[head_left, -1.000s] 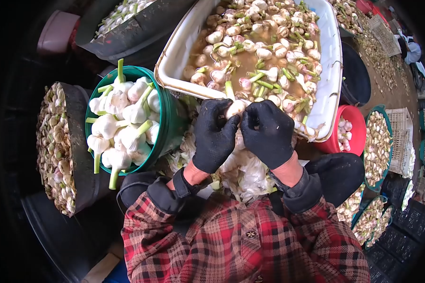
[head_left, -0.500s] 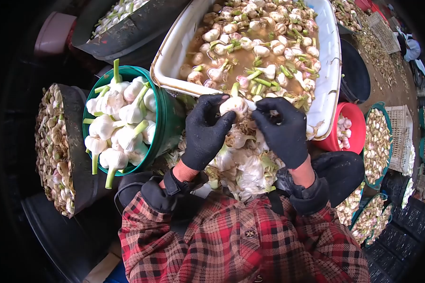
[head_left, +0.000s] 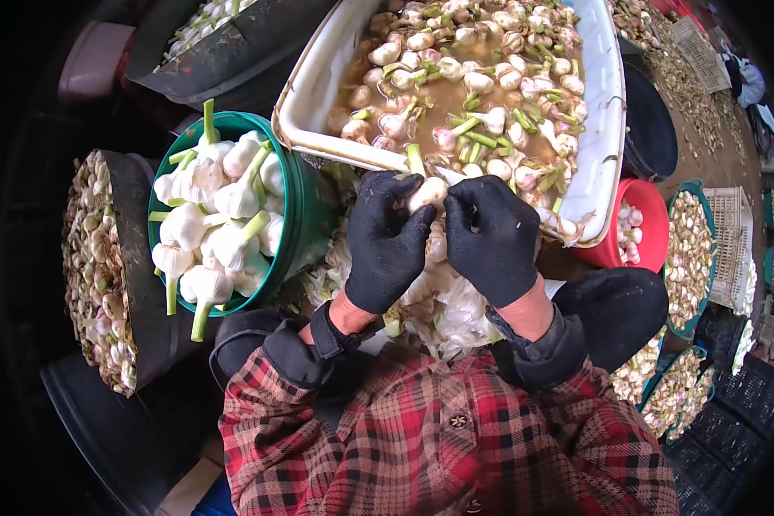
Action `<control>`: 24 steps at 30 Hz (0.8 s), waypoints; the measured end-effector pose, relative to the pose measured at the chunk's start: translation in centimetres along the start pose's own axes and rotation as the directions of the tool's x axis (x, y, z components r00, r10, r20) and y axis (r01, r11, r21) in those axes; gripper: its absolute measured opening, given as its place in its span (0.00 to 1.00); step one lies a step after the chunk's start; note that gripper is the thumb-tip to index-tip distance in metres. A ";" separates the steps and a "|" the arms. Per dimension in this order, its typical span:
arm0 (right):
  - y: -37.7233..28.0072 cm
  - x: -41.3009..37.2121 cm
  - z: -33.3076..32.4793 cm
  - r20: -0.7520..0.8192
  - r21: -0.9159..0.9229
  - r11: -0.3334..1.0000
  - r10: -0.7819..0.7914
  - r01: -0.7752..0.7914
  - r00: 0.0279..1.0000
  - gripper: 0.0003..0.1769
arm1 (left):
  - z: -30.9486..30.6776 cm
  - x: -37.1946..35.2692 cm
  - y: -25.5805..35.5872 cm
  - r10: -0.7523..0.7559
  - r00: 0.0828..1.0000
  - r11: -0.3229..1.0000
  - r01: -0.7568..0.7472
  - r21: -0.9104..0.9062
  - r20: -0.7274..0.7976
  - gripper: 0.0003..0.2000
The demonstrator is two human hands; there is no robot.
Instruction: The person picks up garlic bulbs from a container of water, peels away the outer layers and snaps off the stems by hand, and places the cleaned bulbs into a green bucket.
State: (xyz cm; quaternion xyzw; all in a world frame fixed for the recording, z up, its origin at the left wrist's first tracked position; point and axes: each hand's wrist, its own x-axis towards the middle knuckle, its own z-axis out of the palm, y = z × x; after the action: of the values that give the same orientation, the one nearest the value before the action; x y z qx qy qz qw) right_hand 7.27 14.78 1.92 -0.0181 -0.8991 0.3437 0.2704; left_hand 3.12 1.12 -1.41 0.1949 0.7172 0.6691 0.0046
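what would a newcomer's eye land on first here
Probably the big white tub at top centre, with garlic sitting in murky brown water. Just below it, the black-gloved left grip holds a single bulb, with the right grip close beside it. To the left, the green bucket heaped with bright white bulbs stands out too.

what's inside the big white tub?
Garlic bulbs, some with green stems, in murky brown water. The tub's bottom is hidden by them; the right hand covers part of the near rim.
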 end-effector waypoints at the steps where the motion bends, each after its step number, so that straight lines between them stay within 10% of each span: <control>1: 0.1 0.0 0.0 0.002 -0.020 1.000 -0.013 0.013 1.000 0.05 | 0.1 0.0 0.0 -0.001 1.000 1.000 0.001 -0.009 0.004 0.16; 8: 0.9 -0.2 -0.2 0.045 -0.045 0.999 0.015 -0.013 0.999 0.06 | -0.8 0.6 -0.4 0.130 0.985 0.975 -0.148 0.165 0.118 0.15; 10: 1.1 -0.1 -0.7 0.020 0.038 0.997 0.071 -0.072 0.997 0.05 | -0.7 0.9 -0.1 -0.121 0.977 0.968 0.156 -0.198 0.178 0.17; 16: 5.6 0.3 -3.9 -0.054 -0.125 0.966 0.221 -0.226 0.974 0.04 | -2.6 1.8 1.8 -0.306 0.842 0.822 0.469 -0.322 0.445 0.18; 24: 0.9 0.9 -4.2 0.108 0.149 0.989 0.011 -0.027 0.994 0.10 | -1.9 1.9 2.4 -0.392 0.795 0.730 0.575 -0.370 0.462 0.25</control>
State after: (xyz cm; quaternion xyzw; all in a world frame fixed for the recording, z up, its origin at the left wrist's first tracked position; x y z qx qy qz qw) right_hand 8.42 18.18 4.41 0.0121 -0.8837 0.4133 0.2192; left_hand 1.49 -0.04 1.58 0.1069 0.5349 0.7570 0.3596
